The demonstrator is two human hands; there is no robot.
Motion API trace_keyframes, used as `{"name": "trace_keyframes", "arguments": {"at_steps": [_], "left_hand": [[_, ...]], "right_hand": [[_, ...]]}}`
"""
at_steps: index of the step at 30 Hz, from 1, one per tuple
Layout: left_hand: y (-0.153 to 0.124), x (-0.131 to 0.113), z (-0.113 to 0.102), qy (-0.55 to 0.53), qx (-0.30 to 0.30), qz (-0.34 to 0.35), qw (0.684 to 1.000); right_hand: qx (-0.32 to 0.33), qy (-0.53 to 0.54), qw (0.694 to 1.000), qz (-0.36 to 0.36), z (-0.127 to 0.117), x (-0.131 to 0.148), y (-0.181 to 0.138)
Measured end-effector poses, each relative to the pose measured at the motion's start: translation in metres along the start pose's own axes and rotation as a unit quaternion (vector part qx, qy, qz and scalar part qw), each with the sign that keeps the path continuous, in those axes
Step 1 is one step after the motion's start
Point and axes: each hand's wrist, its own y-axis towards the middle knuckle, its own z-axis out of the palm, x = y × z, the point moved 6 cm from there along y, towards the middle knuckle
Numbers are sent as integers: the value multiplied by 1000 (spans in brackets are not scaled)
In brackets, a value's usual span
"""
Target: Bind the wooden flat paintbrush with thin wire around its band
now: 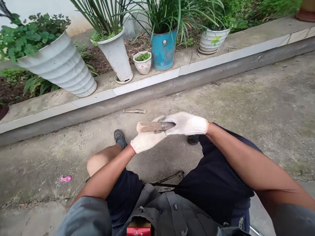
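Note:
Both my hands wear white knit gloves and meet in front of my knees. My left hand point(146, 140) is cupped under a short brown stick-like piece point(157, 126), its fingers curled around the left end. My right hand point(185, 124) grips the right end of the same piece from above. I sit low, with bare knees, dark shorts and dark shoes showing below.
A thin metal tool point(134, 111) lies on the concrete ground by a raised kerb point(147, 88). Along the kerb stand a tilted white ribbed pot point(61, 65), a tall white pot point(117, 55), a small patterned pot point(142, 63), a blue pot point(163, 49) and a round white pot point(213, 41). A pink scrap point(65, 178) lies at left.

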Motion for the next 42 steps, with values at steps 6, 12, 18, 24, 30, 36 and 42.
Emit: {"name": "trace_keyframes", "arguments": {"at_steps": [6,12,18,24,30,36,42], "left_hand": [[-8,12,12,29,51,-22,998],[-4,25,4,258,33,56,964],[-6,36,-2,235,61,97,965],[-28,20,-14,147,36,71,986],[-39,26,-63,173,-27,39,984],[-11,23,-103,122,-22,50,991],[21,18,-117,-21,-46,11,999]], "right_hand": [[-138,-106,974,147,-20,-29,9],[-7,-293,915,277,11,-55,13],[237,-126,958,103,73,-3,-23],[40,0,990,132,25,33,-24],[-40,-333,918,210,5,39,26],[163,-247,942,157,16,59,62],[15,42,996,74,-40,53,67]]}}
